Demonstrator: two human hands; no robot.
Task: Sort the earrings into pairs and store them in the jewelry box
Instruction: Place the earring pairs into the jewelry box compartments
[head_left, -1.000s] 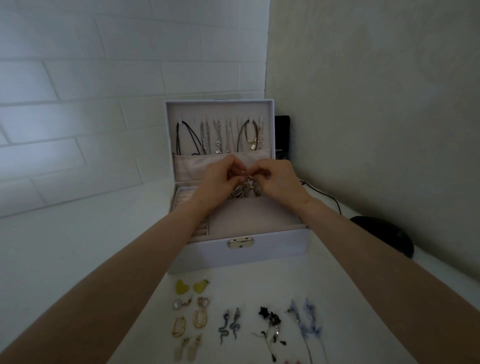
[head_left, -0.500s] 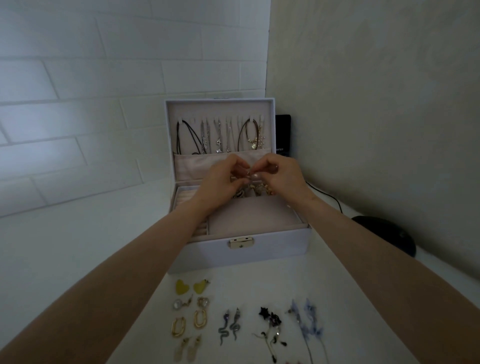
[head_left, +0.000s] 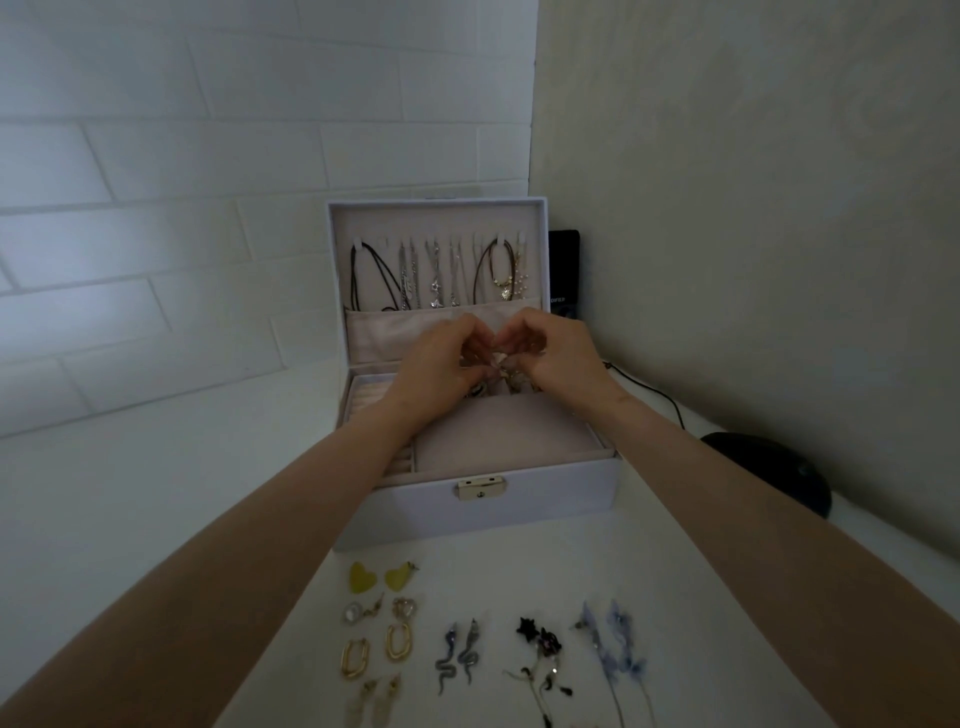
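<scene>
Knuckles arch higher than half a second ago, hands barely shifted | earrings (head_left: 500, 375) pinched between left hand (head_left: 441, 364) and right hand (head_left: 551, 358), fingertips meeting | over box (head_left: 493, 512) rear compartment, drop lies straight below, both hands equally near | pairs (head_left: 457, 657) wait on counter (head_left: 156, 493).

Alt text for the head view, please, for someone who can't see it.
The left hand and right hand meet over the open jewelry box, pinching small earrings. Necklaces hang in its lid; earring pairs lie on the table in front.
</scene>
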